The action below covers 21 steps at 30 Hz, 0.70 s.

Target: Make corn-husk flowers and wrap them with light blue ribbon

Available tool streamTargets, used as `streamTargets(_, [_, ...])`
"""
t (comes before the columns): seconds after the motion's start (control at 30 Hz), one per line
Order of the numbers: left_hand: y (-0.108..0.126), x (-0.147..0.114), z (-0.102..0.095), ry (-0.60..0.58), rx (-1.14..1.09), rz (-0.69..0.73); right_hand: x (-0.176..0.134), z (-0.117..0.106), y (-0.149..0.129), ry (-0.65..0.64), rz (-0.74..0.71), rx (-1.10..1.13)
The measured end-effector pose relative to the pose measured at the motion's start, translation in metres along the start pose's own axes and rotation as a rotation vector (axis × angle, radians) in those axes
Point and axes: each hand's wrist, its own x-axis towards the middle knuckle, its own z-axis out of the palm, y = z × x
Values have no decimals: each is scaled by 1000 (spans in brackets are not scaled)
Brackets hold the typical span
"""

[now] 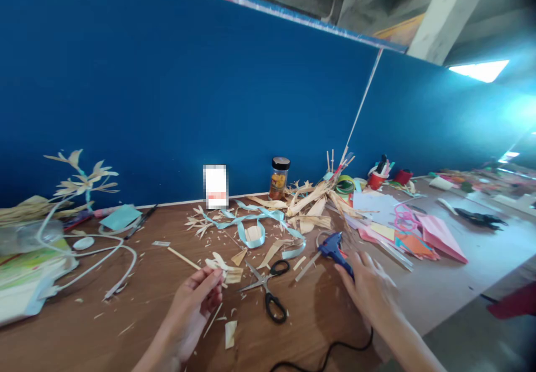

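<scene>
Left hand point(196, 299) has its fingers pinched around a pale petalled flower point(218, 262), just over the counter point(84, 335). Right hand point(371, 288) is on the handle of a blue glue gun point(330, 246), but it's kinda blurry so I can't tell if those fingers are actually closed on it. Black-handled scissors point(263, 282) lie spread between the hands, with curly light-blue ribbon point(268, 214) and a jar point(278, 182) further back.

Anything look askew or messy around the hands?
The scissors lie wide open between the left hand and the right hand, an odd, unsafe-looking way to leave them. Pale scraps also litter the brown tabletop.
</scene>
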Motion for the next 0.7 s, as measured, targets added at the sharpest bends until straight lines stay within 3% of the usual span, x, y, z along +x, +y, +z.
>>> streamTargets(0.07, [0,0,1,-13,3,1,0,-21,-11,70,4,73])
streamTargets(0.13, [1,-1,3,-32,17,-4,1,-43,-32,94,-15,290])
streamTargets(0.2, [1,-3,5,-64,48,-14,3,-61,-61,-6,-110,638])
streamTargets(0.27, [2,-6,6,-122,90,-20,7,-69,-91,-203,-188,918])
streamTargets(0.37, [4,-9,7,-200,178,-28,16,-62,-125,-405,-264,1118])
streamTargets(0.5, [5,-14,10,-261,262,-4,24,-41,-139,-593,-341,1159])
streamTargets(0.7, [6,-14,11,-329,370,-8,26,-34,-137,-689,-348,1163])
